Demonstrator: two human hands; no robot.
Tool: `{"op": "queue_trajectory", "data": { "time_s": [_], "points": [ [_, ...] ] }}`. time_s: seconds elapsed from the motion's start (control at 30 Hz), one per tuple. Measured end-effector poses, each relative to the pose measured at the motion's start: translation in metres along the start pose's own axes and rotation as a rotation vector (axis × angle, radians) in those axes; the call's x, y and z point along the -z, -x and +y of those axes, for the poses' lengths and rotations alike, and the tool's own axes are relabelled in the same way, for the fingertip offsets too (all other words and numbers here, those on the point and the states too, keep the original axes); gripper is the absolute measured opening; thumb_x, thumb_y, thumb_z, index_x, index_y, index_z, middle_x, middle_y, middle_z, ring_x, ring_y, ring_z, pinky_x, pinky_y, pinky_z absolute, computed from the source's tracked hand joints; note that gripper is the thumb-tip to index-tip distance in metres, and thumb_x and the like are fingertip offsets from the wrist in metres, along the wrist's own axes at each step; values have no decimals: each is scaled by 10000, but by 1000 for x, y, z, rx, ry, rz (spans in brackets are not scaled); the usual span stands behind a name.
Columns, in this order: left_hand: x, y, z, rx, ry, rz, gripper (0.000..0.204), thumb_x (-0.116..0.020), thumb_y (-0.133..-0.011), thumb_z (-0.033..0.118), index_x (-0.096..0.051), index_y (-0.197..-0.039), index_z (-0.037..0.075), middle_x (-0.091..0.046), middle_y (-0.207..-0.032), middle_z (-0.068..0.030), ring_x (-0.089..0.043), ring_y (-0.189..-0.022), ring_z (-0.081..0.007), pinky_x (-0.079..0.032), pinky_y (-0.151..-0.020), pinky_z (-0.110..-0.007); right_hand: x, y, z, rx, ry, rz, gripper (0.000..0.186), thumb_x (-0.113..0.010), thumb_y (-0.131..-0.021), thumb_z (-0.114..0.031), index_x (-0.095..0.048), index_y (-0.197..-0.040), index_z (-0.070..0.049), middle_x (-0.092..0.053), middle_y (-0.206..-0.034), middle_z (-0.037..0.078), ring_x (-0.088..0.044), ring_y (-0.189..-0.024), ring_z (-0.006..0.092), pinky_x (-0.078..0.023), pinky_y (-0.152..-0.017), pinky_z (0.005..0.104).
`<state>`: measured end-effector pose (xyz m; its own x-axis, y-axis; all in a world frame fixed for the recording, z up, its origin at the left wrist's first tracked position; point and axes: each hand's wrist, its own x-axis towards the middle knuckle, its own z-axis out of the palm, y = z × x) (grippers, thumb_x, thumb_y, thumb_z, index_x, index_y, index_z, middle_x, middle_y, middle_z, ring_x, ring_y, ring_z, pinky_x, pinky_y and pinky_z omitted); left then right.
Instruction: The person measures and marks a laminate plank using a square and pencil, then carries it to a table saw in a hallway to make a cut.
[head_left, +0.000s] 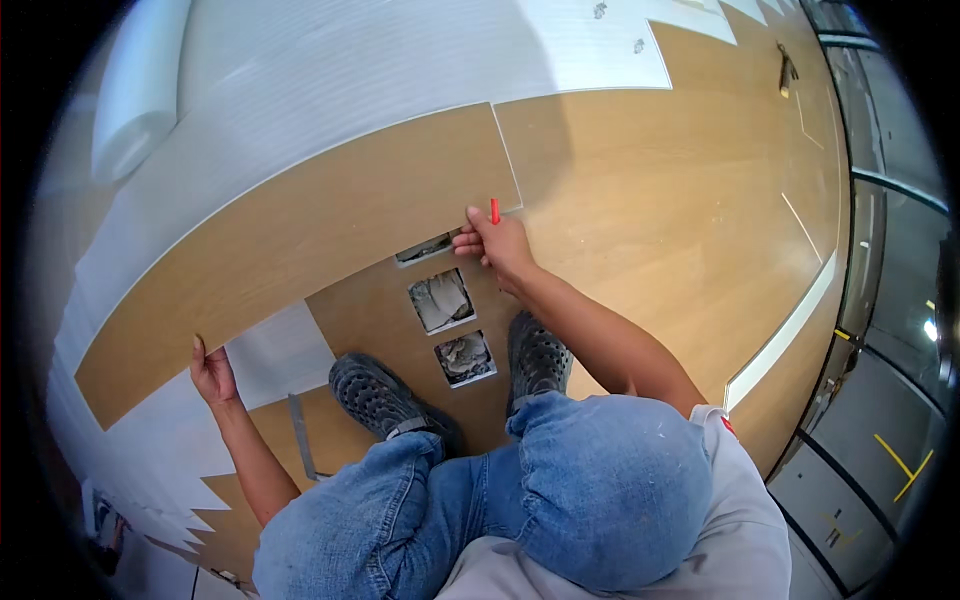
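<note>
A long light-brown plank (290, 230) lies angled across white foam underlay (360, 60). My left hand (212, 370) has its fingers closed on the plank's near edge at the left end. My right hand (495, 240) is at the plank's right end, holding a red pencil or marker (495, 210), with fingers at the edge. Below it, the laid flooring has square cutouts (440, 300) showing rough grey material, one partly covered by the plank. A metal square (300, 435) lies near my left forearm.
A white roll (135, 90) lies at the upper left. Laid brown flooring (660, 220) spreads to the right, with a dark tool (786, 70) on it. A white strip (780, 330) runs near the right edge, beside grey tiled floor (890, 460). My shoes (380, 390) stand beside the cutouts.
</note>
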<state>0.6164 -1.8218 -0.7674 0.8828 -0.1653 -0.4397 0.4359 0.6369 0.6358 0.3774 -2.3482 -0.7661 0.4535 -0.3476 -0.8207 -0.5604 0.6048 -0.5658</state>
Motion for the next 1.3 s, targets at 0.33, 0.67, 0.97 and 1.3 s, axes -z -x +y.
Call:
{"op": "queue_trajectory", "data": {
  "time_s": [0.33,0.67,0.97,1.3],
  "points": [
    [-8,3,-1,-35,-31,17,490,-562,-970,-10,-409,-1434,-38,-482,-1457,-199,-463,-1352,-315,-368,-1175,-483,2,2,1,17,-7,-1,408,-583,-999,-406,-615,-942,-3,-733,-835,121,-710,-667,145,-413,-449,213],
    [-19,9,-5,-69,-96,53,523,-594,-951,-8,-407,-1439,-29,-479,-1464,-187,-466,-1348,-296,-363,-1177,-471,0,0,0,-13,13,53,415,-582,-992,-422,-621,-938,-13,-731,-820,113,-707,-646,152,-435,-448,240],
    [-18,-6,-29,-2,-143,65,469,-579,-977,25,-428,-1417,-36,-510,-1430,-170,-475,-1332,-287,-365,-1171,-456,-3,2,-6,-1,186,127,420,-612,-973,-436,-639,-911,-21,-716,-763,104,-692,-609,156,-451,-440,250],
    [-7,-7,-34,238,-398,169,233,-643,-978,186,-626,-1157,39,-708,-1069,-87,-687,-915,-148,-577,-750,-250,-7,2,-17,55,345,159,426,-622,-967,-366,-651,-821,33,-695,-681,141,-684,-546,196,-502,-444,305]
  ]
}}
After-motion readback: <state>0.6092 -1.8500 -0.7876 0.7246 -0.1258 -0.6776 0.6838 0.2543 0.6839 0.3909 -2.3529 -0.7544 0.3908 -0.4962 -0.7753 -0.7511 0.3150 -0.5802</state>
